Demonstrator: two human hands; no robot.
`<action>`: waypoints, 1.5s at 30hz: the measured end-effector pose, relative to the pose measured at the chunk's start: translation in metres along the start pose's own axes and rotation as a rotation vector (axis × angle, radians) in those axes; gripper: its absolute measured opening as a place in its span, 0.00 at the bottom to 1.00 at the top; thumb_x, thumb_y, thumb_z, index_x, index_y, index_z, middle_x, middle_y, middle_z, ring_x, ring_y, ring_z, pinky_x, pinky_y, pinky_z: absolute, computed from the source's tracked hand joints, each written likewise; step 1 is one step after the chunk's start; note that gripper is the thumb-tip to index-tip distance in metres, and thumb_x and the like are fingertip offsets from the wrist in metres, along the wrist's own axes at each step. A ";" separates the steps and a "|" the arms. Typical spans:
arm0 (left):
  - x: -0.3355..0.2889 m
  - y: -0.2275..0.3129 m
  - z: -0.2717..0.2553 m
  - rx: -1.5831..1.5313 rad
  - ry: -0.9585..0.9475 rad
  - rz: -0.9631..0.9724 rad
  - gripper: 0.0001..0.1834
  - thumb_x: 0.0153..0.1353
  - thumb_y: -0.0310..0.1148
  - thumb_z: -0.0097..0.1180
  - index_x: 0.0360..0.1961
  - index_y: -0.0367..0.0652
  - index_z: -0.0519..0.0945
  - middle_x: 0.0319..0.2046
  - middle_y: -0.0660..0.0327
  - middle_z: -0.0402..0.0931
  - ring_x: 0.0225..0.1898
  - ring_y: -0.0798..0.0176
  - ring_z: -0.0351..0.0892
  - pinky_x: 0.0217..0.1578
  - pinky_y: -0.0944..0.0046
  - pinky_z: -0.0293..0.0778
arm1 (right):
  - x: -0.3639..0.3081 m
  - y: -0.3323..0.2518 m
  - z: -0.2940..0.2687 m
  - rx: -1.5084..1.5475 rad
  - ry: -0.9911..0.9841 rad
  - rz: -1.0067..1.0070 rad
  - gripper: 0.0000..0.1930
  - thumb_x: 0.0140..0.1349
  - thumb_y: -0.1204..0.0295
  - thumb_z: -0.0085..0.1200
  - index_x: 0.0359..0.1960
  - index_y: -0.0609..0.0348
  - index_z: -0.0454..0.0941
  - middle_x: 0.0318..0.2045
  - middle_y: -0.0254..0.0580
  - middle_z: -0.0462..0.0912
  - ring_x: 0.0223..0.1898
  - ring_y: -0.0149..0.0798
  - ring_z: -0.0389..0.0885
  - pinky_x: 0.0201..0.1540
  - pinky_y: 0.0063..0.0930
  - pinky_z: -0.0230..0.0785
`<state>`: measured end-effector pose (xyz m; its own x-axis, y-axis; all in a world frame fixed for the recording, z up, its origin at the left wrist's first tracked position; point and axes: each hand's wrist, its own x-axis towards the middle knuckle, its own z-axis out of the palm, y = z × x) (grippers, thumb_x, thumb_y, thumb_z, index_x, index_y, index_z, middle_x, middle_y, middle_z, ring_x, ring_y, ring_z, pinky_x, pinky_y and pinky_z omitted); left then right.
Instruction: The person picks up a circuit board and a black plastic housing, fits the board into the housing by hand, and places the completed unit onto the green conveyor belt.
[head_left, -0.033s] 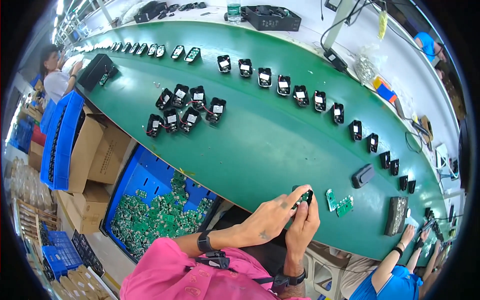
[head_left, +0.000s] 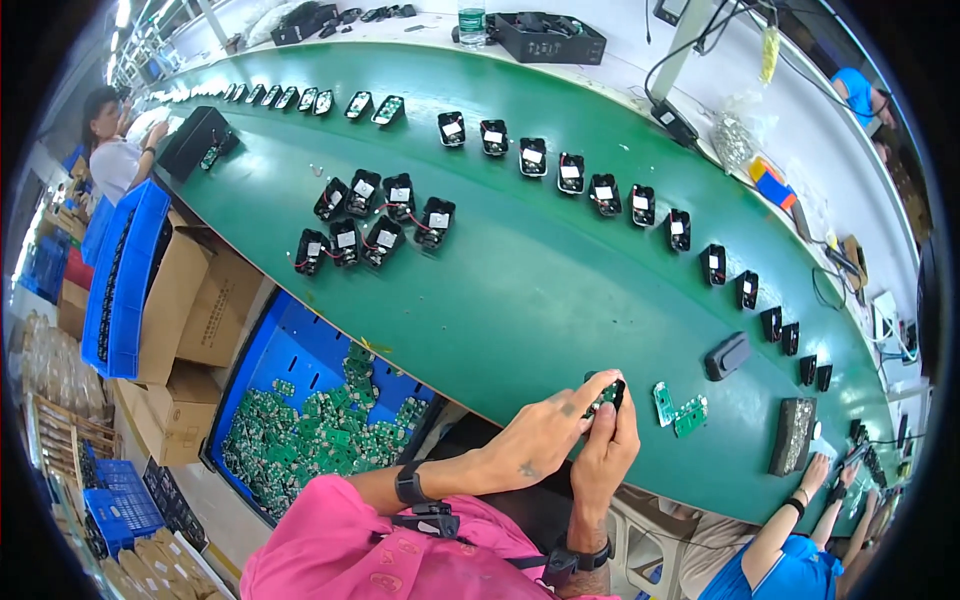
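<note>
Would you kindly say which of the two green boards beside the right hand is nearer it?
The left board sits closer to the right hand; the right board lies beyond it.

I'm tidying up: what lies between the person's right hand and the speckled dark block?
In the head view, green circuit boards lie between the right hand and the speckled dark block.

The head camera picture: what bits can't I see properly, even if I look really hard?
Head view: much of the black case is hidden by the left hand and right hand around it.
Head view: the bottom of the blue bin is partly covered by piled green boards.
Head view: the farthest pieces in the row are too small to count.
</note>
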<state>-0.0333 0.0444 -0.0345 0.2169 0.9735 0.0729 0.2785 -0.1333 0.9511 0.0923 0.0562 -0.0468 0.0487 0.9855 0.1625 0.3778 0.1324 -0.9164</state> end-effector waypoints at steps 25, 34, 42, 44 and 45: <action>0.196 -0.129 -0.377 1.102 0.646 -0.166 0.28 0.52 0.44 0.67 0.49 0.34 0.81 0.41 0.43 0.82 0.41 0.42 0.82 0.45 0.51 0.77 | 0.036 0.028 0.047 -0.197 -0.167 -0.346 0.15 0.59 0.81 0.58 0.49 0.68 0.78 0.40 0.51 0.81 0.35 0.45 0.81 0.39 0.34 0.76; 0.230 -0.168 -0.395 1.273 0.570 -0.258 0.19 0.53 0.38 0.61 0.44 0.38 0.81 0.40 0.43 0.82 0.45 0.37 0.81 0.45 0.42 0.78 | 0.039 0.032 0.048 -0.108 -0.190 -0.303 0.12 0.59 0.82 0.57 0.46 0.67 0.79 0.37 0.50 0.82 0.34 0.45 0.81 0.37 0.33 0.76; 0.240 -0.113 -0.330 1.040 0.243 -0.466 0.49 0.52 0.61 0.57 0.72 0.49 0.63 0.67 0.35 0.59 0.63 0.35 0.69 0.61 0.47 0.70 | 0.040 0.033 0.043 -0.116 -0.169 -0.297 0.11 0.59 0.82 0.57 0.45 0.67 0.79 0.36 0.49 0.82 0.33 0.43 0.81 0.37 0.32 0.76; 0.244 -0.124 -0.320 1.085 0.240 -0.478 0.53 0.50 0.69 0.59 0.70 0.45 0.65 0.60 0.29 0.63 0.59 0.32 0.71 0.60 0.48 0.70 | 0.040 0.034 0.044 -0.106 -0.171 -0.311 0.11 0.59 0.82 0.58 0.44 0.67 0.80 0.35 0.48 0.82 0.33 0.43 0.81 0.36 0.32 0.75; 0.246 -0.126 -0.322 1.093 0.223 -0.456 0.54 0.50 0.72 0.58 0.69 0.44 0.66 0.60 0.29 0.60 0.59 0.30 0.70 0.59 0.46 0.71 | 0.040 0.033 0.044 -0.107 -0.170 -0.317 0.11 0.59 0.82 0.58 0.44 0.67 0.80 0.35 0.48 0.82 0.33 0.43 0.81 0.36 0.32 0.75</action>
<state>-0.3169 0.3604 -0.0397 -0.2441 0.9684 -0.0509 0.9562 0.2491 0.1538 0.0664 0.1044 -0.0870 -0.2367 0.9020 0.3611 0.4441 0.4310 -0.7855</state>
